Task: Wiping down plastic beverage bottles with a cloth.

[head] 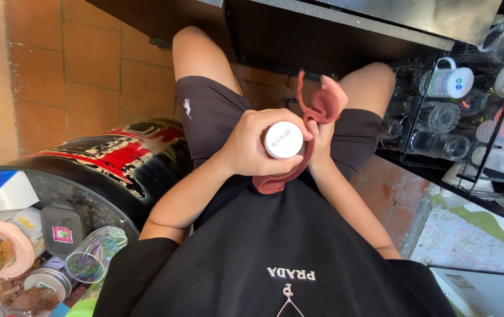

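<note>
white-capped jar (283, 140) sits clenched in the left hand (252, 144); right hand (321, 138) grips a reddish cloth (322, 108); a loose grip could drop the jar onto the tile floor (87, 70).

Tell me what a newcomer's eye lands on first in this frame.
First the white round container at centre frame, gripped in the left hand, with a reddish-brown cloth bunched against it by the right hand over the person's lap. Next, the black drum with red and white print at lower left. On the right, a wire rack holds glasses lying on their sides and a mug.
</note>
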